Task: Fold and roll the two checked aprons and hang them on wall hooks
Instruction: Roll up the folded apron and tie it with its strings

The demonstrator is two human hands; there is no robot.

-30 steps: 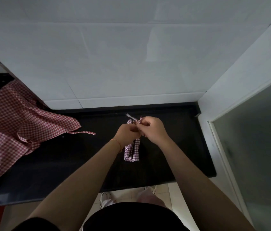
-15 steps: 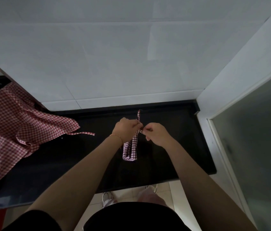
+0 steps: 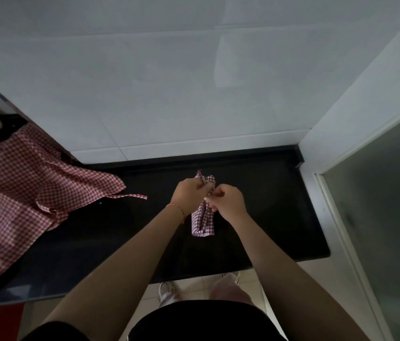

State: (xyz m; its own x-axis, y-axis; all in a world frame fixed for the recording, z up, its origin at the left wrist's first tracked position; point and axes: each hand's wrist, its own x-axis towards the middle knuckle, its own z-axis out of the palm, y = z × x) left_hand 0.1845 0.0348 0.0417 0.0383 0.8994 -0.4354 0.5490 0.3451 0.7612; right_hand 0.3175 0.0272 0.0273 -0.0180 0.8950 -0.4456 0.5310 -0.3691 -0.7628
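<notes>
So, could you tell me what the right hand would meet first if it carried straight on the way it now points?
The right hand points left at the rolled apron it already pinches; just beyond is the left hand, though depth is unclear.

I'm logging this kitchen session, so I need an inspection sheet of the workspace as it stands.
Surface: black countertop, glossy, along a white tiled wall.
Job's things: rolled apron held over the counter; second apron spread unfolded at the left, its strap trailing on the counter.
Clutter: nothing seen.
Grippers: left hand grips the roll's top; right hand pinches at the roll.
Cables: nothing seen.
Surroundings: frosted glass door at the right; no wall hooks in view.
</notes>
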